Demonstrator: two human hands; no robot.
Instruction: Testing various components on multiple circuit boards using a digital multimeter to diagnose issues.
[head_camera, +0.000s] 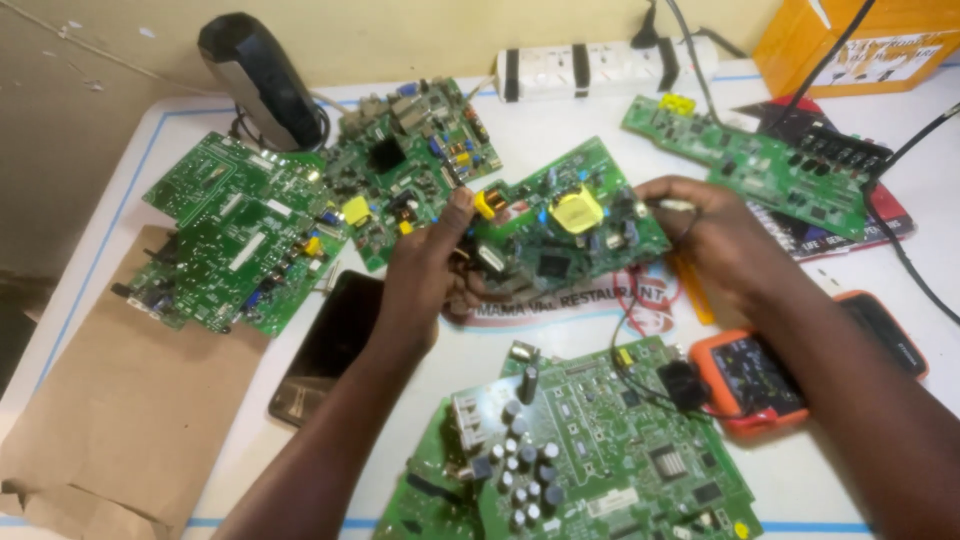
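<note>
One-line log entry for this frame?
left hand: grips green circuit board with yellow transformer | right hand: holds its right edge | orange multimeter: on table

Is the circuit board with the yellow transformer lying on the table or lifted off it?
Lifted. The circuit board is held tilted above the table, left hand and right hand gripping opposite ends.

Both forearms reach forward; left hand (430, 265) and right hand (715, 235) pinch opposite ends of raised circuit board (565, 220).
</note>
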